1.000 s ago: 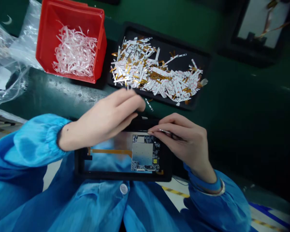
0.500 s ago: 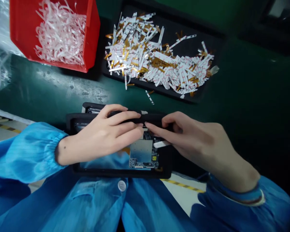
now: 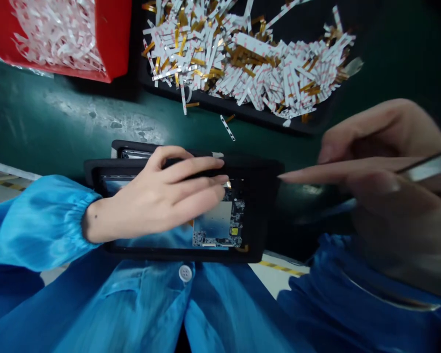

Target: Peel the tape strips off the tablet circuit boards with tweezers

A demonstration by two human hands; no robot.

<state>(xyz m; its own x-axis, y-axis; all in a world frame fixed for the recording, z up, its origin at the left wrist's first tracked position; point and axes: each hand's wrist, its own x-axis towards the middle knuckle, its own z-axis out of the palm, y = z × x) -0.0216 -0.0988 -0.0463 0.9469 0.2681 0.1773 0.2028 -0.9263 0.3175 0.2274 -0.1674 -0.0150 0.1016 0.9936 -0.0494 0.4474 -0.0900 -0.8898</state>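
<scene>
A tablet-like device with a bared circuit board [image 3: 212, 220] sits in a black tray [image 3: 264, 215] at the bench's near edge. Across it lies my left hand [image 3: 169, 193], fingers stretched out and tips resting by the board's upper edge; I see nothing held in it. My right hand [image 3: 389, 171] is off the tray to the right, blurred, closed around a slim metallic tool [image 3: 433, 164]. The tool's exact kind is not clear, and a faint blurred end shows below the fingers. Behind the first tray, a second black tray [image 3: 118, 145] shows partly.
A red bin [image 3: 113, 39] of curled clear strips stands at the upper left. Beyond the hands, a wide black tray [image 3: 238, 109] carries a heap of white and amber flex strips [image 3: 257, 68]. One loose strip [image 3: 227, 128] lies on the green bench [image 3: 77, 115].
My right hand has left the circuit board and moved right, carrying the slim tool. My left hand stays on the device. The view has shifted, with the bin and strips nearer the top.
</scene>
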